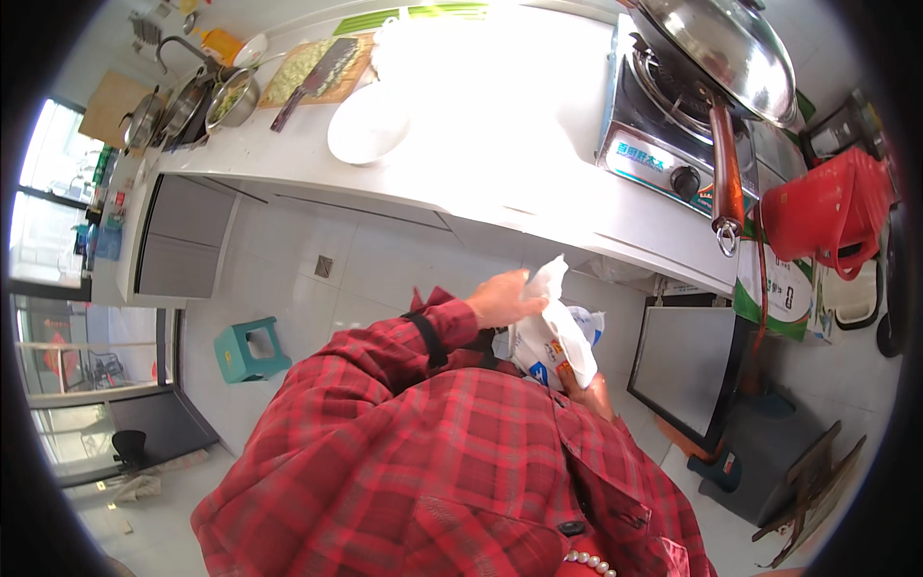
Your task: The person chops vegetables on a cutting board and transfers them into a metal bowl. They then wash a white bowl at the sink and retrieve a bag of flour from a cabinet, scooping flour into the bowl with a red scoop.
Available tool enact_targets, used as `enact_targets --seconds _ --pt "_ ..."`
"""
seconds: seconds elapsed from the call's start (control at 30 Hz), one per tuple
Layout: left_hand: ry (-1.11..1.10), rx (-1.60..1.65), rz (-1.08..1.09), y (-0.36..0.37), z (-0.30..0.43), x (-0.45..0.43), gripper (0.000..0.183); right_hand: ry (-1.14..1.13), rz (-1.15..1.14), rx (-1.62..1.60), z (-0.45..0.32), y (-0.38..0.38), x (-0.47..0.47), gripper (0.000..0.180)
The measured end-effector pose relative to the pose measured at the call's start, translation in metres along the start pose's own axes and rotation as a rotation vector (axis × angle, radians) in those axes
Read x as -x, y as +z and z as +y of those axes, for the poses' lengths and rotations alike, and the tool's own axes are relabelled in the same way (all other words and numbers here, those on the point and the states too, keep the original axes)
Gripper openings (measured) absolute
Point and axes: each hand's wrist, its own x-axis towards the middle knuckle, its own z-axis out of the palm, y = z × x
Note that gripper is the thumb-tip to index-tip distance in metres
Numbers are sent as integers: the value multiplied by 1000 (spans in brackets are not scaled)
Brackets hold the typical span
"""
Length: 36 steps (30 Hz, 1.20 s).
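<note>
A white plastic bag [537,346] with printing on it is held up in front of my body, below the counter's front edge. My left hand [505,299] grips its upper rim, the fingers partly hidden by the plastic. Lower and to the right, my right hand [593,395] grips the other side of the rim. What the bag holds cannot be seen. Beyond it on the counter stands a white bowl [369,124], washed out by glare. Behind that bowl, a cleaver [317,79] lies on a wooden cutting board [352,81] among chopped greens [292,68].
A lidded wok [721,50] sits on a gas stove [649,155], its handle [726,166] reaching past the counter edge. At far right is a red plastic pitcher [822,209]. Metal bowls [234,101] stand at the left. A green stool [252,351] is on the floor.
</note>
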Motion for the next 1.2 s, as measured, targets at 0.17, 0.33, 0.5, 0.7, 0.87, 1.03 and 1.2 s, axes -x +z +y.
enact_targets --seconds 0.17,0.33,0.5,0.7,0.87,1.03,1.2 --pt "-335 477 -13 -4 -27 65 56 -41 -178 243 -44 23 -8 32" --pt "-346 512 205 -26 -53 86 70 -203 -347 287 -78 60 -14 27" --pt "-371 578 228 -61 -90 111 59 -118 -473 406 -112 117 -22 25" --pt "-305 675 363 -102 -148 180 47 -164 -637 389 -150 198 -35 28" --pt "-187 854 629 -124 -175 228 39 -228 -883 687 -197 258 -53 27" --pt "28 627 1013 -153 -197 264 24 -274 -943 682 -245 324 -59 27" --pt "95 366 1301 -195 -219 299 25 -125 -954 484 -279 377 -49 30"
